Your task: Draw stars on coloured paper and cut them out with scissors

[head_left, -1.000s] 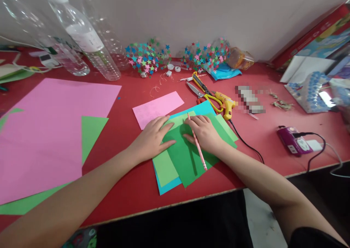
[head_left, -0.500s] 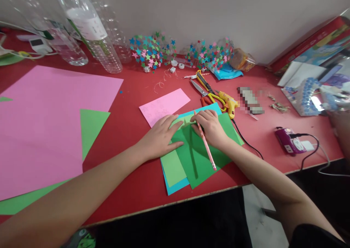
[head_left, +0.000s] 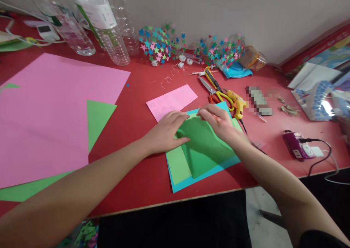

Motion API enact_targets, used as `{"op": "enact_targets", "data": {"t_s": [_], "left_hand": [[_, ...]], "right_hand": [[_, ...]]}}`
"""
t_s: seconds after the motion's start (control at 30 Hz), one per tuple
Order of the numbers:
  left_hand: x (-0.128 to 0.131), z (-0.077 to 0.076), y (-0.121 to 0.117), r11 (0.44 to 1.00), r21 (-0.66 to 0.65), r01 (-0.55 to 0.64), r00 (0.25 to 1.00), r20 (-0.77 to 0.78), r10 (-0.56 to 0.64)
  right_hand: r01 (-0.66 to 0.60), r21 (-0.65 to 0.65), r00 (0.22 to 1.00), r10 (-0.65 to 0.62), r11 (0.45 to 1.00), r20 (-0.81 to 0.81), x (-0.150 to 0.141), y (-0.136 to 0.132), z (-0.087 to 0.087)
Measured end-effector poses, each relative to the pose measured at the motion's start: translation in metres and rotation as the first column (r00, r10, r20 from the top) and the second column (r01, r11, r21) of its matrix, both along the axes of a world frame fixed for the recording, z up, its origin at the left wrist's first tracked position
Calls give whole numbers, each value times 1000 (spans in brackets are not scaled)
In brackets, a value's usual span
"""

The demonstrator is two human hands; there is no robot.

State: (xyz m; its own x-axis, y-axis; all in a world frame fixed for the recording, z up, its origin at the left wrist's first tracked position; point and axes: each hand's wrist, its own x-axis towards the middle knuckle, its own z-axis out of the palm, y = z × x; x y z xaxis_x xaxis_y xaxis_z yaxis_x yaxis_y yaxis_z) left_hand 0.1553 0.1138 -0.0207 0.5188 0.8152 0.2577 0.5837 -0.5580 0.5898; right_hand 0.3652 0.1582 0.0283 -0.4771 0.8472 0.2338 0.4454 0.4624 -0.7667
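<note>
Pinched between the fingertips of my right hand (head_left: 218, 122) is the top edge of a dark green sheet of paper (head_left: 205, 153), which bulges upward. My left hand (head_left: 169, 131) rests at the sheet's left side, thumb and fingers apart. Underneath lie a light green sheet (head_left: 179, 164) and a blue sheet (head_left: 180, 185), with their left and lower edges showing. Just beyond my left fingers is a pink paper piece (head_left: 172, 100) with faint marks. The pencil cannot be made out; a pale pink blur shows beside my right forearm.
Scissors (head_left: 212, 89), a cutter (head_left: 212, 78) and a yellow glue gun (head_left: 236, 104) lie behind the papers. Clear bottles (head_left: 109, 33) and star-covered objects (head_left: 161, 46) stand along the wall. Large pink paper (head_left: 49, 120) covers the left; a purple device (head_left: 298, 146) with cables sits right.
The pencil has left my right hand, which now pinches and lifts the dark green sheet's edge. That sheet has bent and shifted over the lower sheets. The view has shifted slightly.
</note>
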Motion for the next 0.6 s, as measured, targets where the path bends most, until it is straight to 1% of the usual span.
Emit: {"op": "enact_targets", "data": {"t_s": [0.03, 0.07, 0.1, 0.13, 0.17, 0.2, 0.23, 0.27, 0.33, 0.37, 0.4, 0.47, 0.53, 0.6], "left_hand": [[-1, 0, 1, 1000, -18, -13, 999, 36, 13], [-1, 1, 1, 999, -35, -37, 998, 56, 39], [-2, 2, 2, 996, -43, -73, 996, 57, 75], [-2, 4, 2, 993, -36, -115, 993, 34, 116], [-2, 6, 1, 987, -10, -158, 987, -7, 158], [0, 9, -1, 982, 33, -184, 981, -64, 186], [1, 12, -3, 979, 84, -184, 972, -132, 194], [4, 15, -7, 978, 135, -158, 962, -204, 183], [14, 20, -18, 979, 200, -40, 930, -351, 109], [20, 22, -25, 975, 221, 19, 908, -413, 76], [27, 22, -32, 967, 248, 60, 876, -477, 68], [40, 22, -44, 941, 327, 86, 787, -601, 137], [50, 21, -53, 900, 423, 109, 717, -660, 223], [54, 20, -57, 866, 485, 127, 689, -671, 275]], "right_hand": [[-36, -140, 995, 22, 989, -102, -1, -3, 0], [-80, -269, 983, 30, 960, -183, -2, -5, -2], [-124, -374, 969, 30, 919, -247, -2, -7, -6], [-150, -450, 957, 16, 881, -288, -2, -8, -10], [-152, -497, 951, -10, 854, -309, -1, -8, -15], [-133, -522, 948, -44, 842, -314, 0, -8, -19], [-97, -530, 946, -87, 842, -311, 1, -7, -22], [-51, -529, 943, -134, 847, -306, 2, -7, -24], [29, -517, 931, -211, 856, -298, 4, -6, -24], [46, -512, 928, -226, 858, -296, 5, -5, -23], [49, -508, 929, -226, 860, -293, 5, -5, -21], [11, -503, 941, -179, 864, -286, 4, -5, -17], [-52, -488, 956, -98, 871, -277, 3, -5, -15], [-122, -454, 970, 10, 883, -241, 0, -5, -15]]}}
